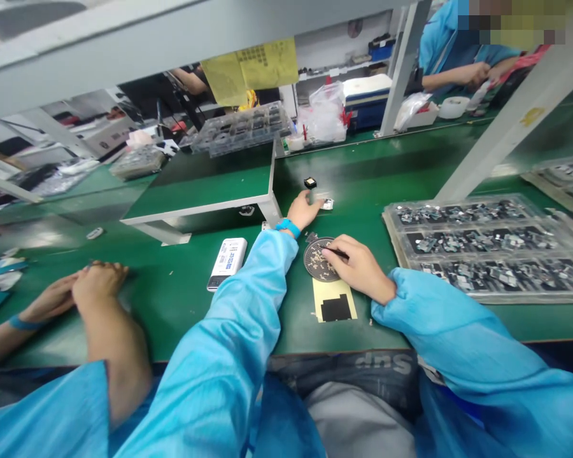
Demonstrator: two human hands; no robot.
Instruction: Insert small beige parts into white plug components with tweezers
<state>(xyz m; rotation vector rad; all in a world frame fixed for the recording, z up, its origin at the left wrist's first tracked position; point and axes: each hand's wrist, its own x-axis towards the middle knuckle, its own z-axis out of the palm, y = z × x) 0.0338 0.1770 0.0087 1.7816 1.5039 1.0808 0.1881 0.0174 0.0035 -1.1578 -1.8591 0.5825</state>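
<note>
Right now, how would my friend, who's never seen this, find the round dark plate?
On the green bench, find the big clear tray of little parts at the right. Go left past the right hand to the round dark plate, just beyond a yellow sheet. Unlike the straight-edged tray and sheet, it's round and scattered with pale bits.

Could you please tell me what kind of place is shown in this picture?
It looks like a workshop for small parts, possibly electronics. A long green bench holds a clear tray with compartments of small metallic parts and a round dish with tiny pieces.
</note>
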